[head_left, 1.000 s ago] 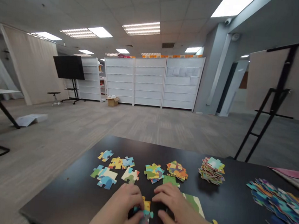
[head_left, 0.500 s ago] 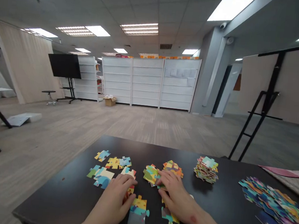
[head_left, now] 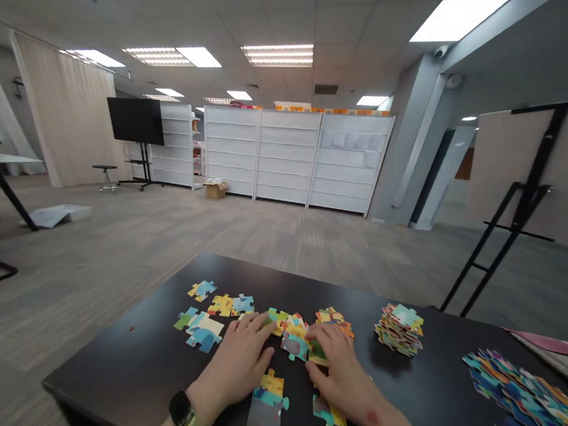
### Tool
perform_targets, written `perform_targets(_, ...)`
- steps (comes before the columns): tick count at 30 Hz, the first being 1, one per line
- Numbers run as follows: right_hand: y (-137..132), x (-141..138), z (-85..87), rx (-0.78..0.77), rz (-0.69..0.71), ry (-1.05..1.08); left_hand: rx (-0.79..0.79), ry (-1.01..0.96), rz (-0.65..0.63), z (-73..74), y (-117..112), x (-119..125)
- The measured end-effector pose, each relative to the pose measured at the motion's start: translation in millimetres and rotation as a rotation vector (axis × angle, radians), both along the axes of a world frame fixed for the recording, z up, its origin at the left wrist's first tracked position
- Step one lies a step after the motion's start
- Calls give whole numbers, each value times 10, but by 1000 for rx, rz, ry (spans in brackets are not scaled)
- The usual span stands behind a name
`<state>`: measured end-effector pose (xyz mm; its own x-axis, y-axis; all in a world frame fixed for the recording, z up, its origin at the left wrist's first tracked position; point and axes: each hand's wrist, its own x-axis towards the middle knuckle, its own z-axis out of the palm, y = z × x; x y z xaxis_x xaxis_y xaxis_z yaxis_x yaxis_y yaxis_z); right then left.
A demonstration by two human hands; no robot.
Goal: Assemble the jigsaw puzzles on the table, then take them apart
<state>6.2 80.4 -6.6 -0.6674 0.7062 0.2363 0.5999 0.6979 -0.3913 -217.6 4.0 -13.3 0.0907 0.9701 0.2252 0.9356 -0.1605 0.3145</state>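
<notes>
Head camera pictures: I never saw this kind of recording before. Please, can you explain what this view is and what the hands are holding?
There is no machine here. A person wears one camera on the head, so you look down at their own two hands. The left hand, with a watch, and the right hand rest on jigsaw pieces on a dark table. Nearer the person lies a joined section; further right are a stack and a loose heap of pieces. Neither hand clearly lifts anything; the right fingers lie over one piece.
</notes>
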Motion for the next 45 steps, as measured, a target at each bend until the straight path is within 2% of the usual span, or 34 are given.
perform_targets(5,31,-36,-40,-65,16,-31,15,-144,-97,78,-264,2)
perform_targets(9,5,16,53,-42,24,46,-114,-207,-213,207,-475,43)
perform_targets(12,-103,125,183,-70,154,102,-222,-213,-257,269,-530,54)
perform_targets(16,-297,196,267,-189,308,16,-261,-206,-200,294,-534,45)
perform_targets(23,-375,117,247,-250,338,-78,-227,-248,-205,260,-541,40)
perform_targets(30,-374,127,283,-293,314,-135,-259,-270,-342,245,-551,40)
perform_targets(35,-386,110,309,-294,309,-114,-205,-216,-407,227,-527,79)
perform_targets(39,-268,227,333,-293,243,-100,-148,-117,-413,160,-456,54)
perform_targets(45,-60,432,286,-279,165,-156,-99,-62,-366,41,-402,-172)
